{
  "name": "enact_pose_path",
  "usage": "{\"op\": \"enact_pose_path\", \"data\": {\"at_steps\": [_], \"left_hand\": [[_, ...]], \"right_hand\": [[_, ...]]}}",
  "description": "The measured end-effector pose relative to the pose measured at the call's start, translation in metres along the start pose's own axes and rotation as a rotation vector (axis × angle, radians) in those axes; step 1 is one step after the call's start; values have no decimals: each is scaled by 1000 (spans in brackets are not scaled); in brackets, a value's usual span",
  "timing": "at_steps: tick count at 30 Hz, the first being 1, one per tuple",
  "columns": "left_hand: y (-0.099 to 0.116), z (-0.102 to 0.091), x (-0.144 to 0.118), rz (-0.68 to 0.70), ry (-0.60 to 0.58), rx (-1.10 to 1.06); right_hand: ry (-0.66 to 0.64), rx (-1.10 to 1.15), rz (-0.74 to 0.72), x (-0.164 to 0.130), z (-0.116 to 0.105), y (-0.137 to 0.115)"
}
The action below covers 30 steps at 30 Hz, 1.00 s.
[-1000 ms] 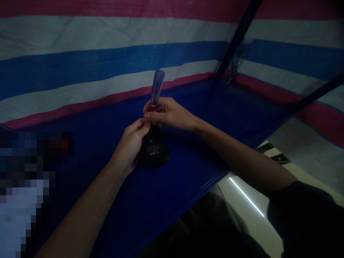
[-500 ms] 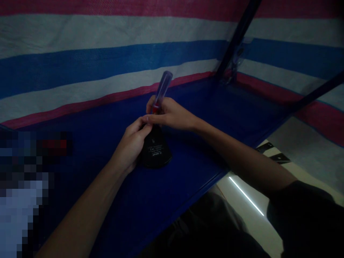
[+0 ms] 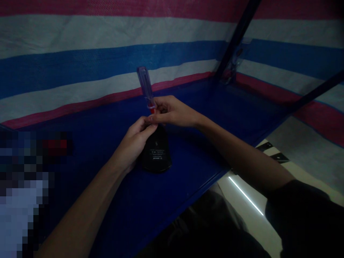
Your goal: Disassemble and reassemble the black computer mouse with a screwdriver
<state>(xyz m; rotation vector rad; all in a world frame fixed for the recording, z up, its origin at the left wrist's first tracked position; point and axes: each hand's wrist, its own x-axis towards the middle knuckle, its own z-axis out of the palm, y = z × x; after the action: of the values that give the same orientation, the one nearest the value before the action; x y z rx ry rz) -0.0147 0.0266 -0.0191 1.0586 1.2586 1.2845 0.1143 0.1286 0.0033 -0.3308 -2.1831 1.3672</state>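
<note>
Striped tarp [image 3: 80,53] behind blue table [image 3: 215,118], pale floor [image 3: 295,168]

Right hand [image 3: 172,113] pinches a screwdriver [image 3: 146,87] upright over a black mouse [image 3: 157,152], steadied by the left hand [image 3: 133,145] on the blue worktop [image 3: 209,118].

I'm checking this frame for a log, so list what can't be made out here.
Head view only:
- Screwdriver tip: hidden behind the right hand and left hand.
- Label print on the black device: too small and dim.
- Area at the left edge: pixelated blur.
- Person's lap: too dark.
</note>
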Motion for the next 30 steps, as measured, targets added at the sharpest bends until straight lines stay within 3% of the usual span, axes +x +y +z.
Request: {"op": "enact_pose_path", "data": {"at_steps": [11,20,27,30], "left_hand": [[1,1,-1,-111,5,-92],[2,1,-2,-92,15,-66],[1,1,0,-166,36,-111],[2,2,-1,-156,39,-134]], "right_hand": [[-155,-18,53,-4,-11,-13],[-11,-168,61,-3,-8,-8],[-137,-94,54,-4,-9,-15],[-115,-149,51,-4,-11,-14]]}}
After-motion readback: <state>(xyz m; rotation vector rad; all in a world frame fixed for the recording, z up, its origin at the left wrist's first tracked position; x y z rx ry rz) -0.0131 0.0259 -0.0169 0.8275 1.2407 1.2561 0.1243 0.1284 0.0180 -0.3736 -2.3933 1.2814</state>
